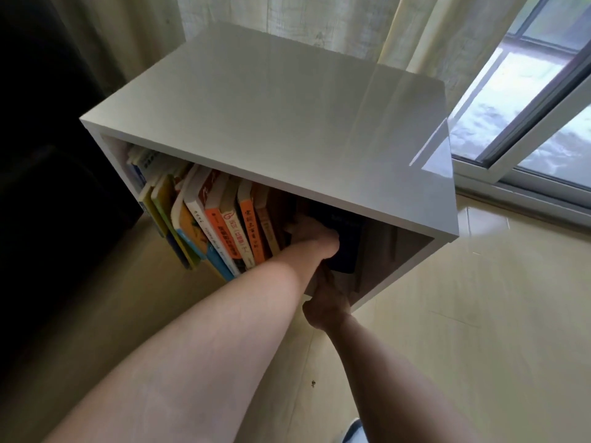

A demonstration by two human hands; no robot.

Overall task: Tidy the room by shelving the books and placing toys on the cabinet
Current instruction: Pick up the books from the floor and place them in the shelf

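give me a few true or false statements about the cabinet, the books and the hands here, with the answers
1. Both hands reach into the white cabinet. True.
2. Toys sit on top of the cabinet. False: its top is bare.
3. The left hand and right hand are at a dark blue book. True.
4. The dark blue book is at the left end of the row. False: it is at the right end, beside the orange books.
5. The row of books leans. True.
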